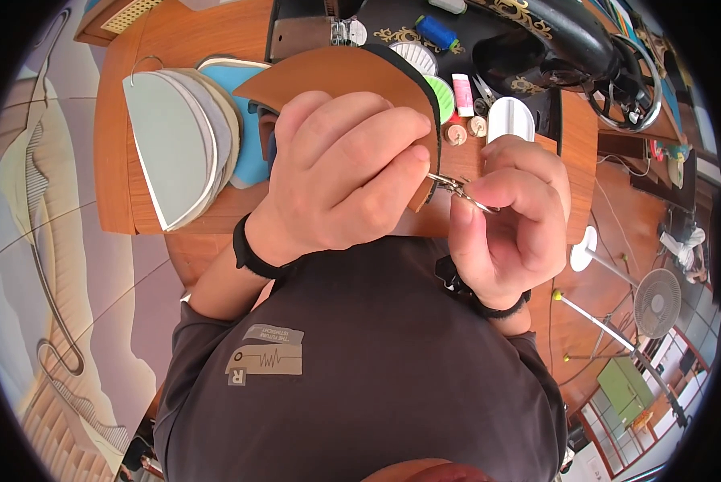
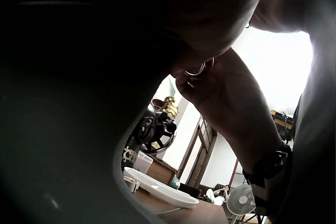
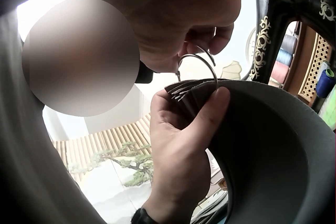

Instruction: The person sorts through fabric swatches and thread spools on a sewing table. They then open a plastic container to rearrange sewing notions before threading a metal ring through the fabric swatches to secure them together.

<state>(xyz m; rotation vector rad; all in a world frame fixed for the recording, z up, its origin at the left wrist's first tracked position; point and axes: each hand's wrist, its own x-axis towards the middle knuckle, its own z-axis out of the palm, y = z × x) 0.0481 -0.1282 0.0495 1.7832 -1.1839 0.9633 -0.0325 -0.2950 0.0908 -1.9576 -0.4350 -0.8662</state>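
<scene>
My left hand [image 1: 344, 177] grips a stack of curved, leather-like sheets [image 1: 328, 79] by its narrow corner, the thumb flat on the outer sheet in the right wrist view. The top sheet is brown and the outer face in the right wrist view is dark grey [image 3: 283, 129]. A metal binder ring [image 3: 207, 62] stands at the held corner, with its two arcs spread apart. My right hand [image 1: 521, 217] pinches the ring between thumb and fingers, close beside the left fingertips. In the left wrist view the sheets lie in deep shadow.
Another ringed stack of half-round grey and white sheets [image 1: 185, 149] lies left on the wooden table [image 1: 119, 185], over a blue sheet [image 1: 252, 157]. A black sewing machine [image 1: 537, 40], blue thread spool [image 1: 437, 34], pink-and-white tube [image 1: 462, 95] and white dish [image 1: 510, 119] stand beyond the hands.
</scene>
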